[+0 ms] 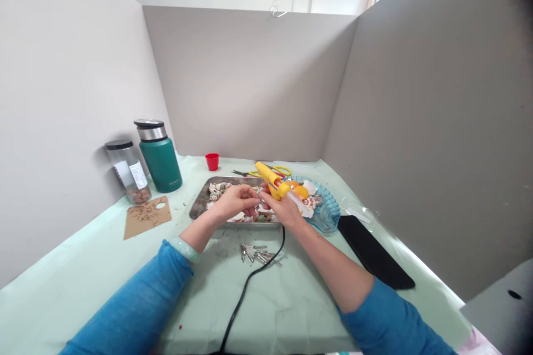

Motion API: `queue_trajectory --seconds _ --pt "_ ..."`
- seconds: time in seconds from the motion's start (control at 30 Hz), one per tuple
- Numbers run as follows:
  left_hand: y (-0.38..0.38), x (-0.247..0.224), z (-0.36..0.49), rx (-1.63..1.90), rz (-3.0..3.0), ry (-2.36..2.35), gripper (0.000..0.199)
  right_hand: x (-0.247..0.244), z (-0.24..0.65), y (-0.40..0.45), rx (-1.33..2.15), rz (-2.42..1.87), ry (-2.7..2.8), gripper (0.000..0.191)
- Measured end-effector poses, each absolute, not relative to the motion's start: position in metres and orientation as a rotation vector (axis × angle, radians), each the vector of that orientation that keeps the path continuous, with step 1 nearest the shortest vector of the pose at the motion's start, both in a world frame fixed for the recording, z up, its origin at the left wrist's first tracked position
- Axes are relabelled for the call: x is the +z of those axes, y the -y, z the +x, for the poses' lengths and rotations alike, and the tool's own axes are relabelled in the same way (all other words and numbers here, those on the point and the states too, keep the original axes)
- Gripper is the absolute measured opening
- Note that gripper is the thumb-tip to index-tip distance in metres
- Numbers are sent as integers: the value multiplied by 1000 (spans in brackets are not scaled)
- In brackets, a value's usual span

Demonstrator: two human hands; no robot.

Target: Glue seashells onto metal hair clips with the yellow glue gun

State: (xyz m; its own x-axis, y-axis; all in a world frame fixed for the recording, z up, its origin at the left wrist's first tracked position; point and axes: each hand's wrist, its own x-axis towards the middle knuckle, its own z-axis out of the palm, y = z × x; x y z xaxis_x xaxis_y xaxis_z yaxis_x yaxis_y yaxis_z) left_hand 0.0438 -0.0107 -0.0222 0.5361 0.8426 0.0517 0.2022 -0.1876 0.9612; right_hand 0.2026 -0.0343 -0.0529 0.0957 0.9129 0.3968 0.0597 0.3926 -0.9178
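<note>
Right hand [287, 213] is wrapped round the glue gun [271, 178], over the right end of the metal tray [198, 206], slanting toward its far side; left hand [234, 201] just beside, can't tell if it's pinching anything.

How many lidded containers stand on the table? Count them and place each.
2: the green bottle, toward the left of the table, and the clear jar, just left of that bottle.

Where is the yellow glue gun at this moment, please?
In the head view, the yellow glue gun is in the right hand, just right of centre, by the right end of the metal tray and next to the blue dish.
</note>
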Motion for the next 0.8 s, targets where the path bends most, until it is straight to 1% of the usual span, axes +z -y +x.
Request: queue_trajectory --seconds 0.2,0.37,0.53,0.6,0.7,0.73,0.8 --pt "-1 -27 34 781 1771 -904 29 -51 205 36 792 -999 1310 37" --pt "-2 -27 34 755 1908 -956 29 -50 206 36 831 -1004 1312 36" --pt "3 -26 38 841 2083 -992 38 -48 204 34 865 -974 1187 33" --pt "3 -27 39 897 2229 -1023 35 -47 203 34 858 -950 1118 33" --pt "4 -28 39 931 2400 -1070 21 -46 202 33 867 -955 1103 32" --pt "3 -28 38 921 2409 -1072 18 -47 202 33 876 -953 1114 33" --pt "3 -27 38 892 2350 -1076 20 -48 202 32 891 -933 1130 34"
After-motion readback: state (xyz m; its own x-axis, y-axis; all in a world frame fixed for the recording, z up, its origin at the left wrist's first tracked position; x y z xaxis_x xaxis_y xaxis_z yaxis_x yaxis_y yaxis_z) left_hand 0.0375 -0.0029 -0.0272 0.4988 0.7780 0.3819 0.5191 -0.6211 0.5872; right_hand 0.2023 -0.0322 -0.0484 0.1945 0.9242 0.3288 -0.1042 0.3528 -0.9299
